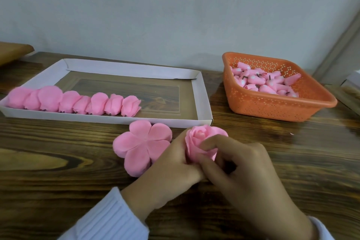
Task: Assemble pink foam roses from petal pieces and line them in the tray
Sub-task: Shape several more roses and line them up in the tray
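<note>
Left hand (171, 163) and right hand (243, 169) both pinching a pink foam rose (202, 142), flat five-petal piece (142, 145) lying just left, near white tray (200, 91).

A plain pale blue-grey wall (175, 6) rises behind the dark brown wooden surface (48, 152) with bold streaked grain, under soft, even light. At far right a pale slanted strip (339, 48), possibly a door frame, meets the wall; a light brown wooden edge (13, 52) juts in far left.
</note>
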`<action>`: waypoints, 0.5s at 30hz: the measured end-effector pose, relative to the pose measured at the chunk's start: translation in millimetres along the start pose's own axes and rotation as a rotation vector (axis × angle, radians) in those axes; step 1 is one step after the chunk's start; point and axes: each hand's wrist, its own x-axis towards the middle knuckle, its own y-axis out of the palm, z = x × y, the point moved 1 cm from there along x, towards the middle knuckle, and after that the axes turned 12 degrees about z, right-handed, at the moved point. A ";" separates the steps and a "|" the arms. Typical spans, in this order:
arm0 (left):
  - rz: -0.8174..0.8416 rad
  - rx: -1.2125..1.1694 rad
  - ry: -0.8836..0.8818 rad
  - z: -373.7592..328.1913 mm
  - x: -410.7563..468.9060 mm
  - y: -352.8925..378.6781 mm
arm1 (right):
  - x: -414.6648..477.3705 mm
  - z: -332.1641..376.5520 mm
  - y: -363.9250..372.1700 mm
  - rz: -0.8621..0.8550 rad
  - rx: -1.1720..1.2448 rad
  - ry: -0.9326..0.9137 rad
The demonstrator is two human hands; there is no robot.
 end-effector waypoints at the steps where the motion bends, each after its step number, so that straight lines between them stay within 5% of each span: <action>1: 0.037 -0.076 -0.012 -2.1 -1.0 -0.6 | 0.3 0.0 -2.0 -0.011 0.006 0.000; 8: 0.284 -0.667 -0.008 -11.3 -1.4 -3.0 | -0.6 -0.3 -7.7 -0.021 0.103 0.017; 15: 0.269 -0.710 -0.069 -12.7 -1.7 -0.6 | -0.4 2.7 -11.5 -0.020 0.212 0.021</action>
